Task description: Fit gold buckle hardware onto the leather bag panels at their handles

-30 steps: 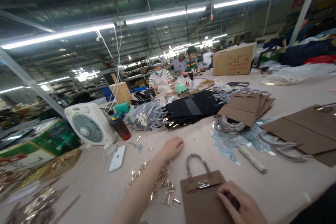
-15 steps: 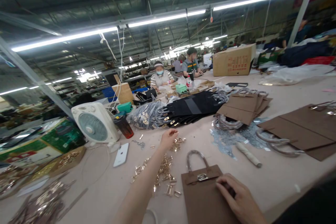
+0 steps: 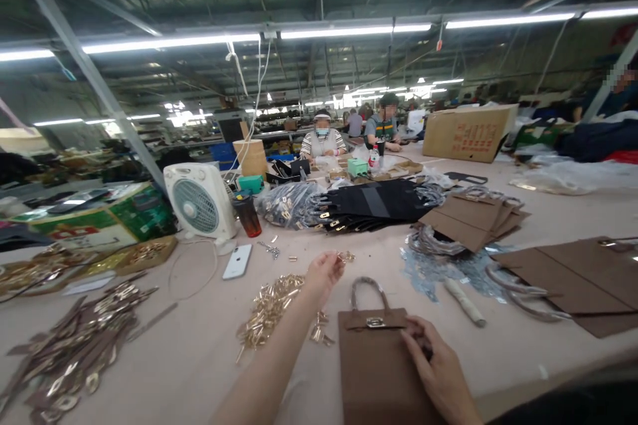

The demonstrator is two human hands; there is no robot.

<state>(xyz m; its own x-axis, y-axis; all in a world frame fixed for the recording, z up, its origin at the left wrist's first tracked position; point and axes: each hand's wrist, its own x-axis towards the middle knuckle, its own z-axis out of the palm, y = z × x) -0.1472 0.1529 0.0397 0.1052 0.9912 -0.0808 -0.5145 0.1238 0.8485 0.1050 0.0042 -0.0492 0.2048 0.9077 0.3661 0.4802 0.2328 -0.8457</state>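
A flat brown handbag panel [image 3: 371, 365] lies in front of me, with a wrapped handle [image 3: 369, 283] and a metal clasp [image 3: 375, 323] at its top. My right hand [image 3: 434, 362] is closed at its upper right edge, thumb on the front; something dark shows between the fingers. Reaching beyond the panel, my left hand [image 3: 325, 272] has its fingertips pinched together beside a few small gold metal fittings [image 3: 347, 256]. What the pinch holds, if anything, is too small to make out. Under my left forearm spreads a larger pile of gold fittings [image 3: 272, 305].
Brown strips with metal ends [image 3: 84, 339] lie at left. Behind are a white fan [image 3: 199, 202], a phone [image 3: 237, 261], a tumbler [image 3: 246, 214] and black panels [image 3: 379, 202]. More brown panels [image 3: 573, 272] and a roll [image 3: 464, 303] sit right. Two co-workers sit across the table.
The view has levelled and shifted. My left hand has drawn back toward me from the far fittings, fingers still together. My right hand stays on the handbag panel's edge.
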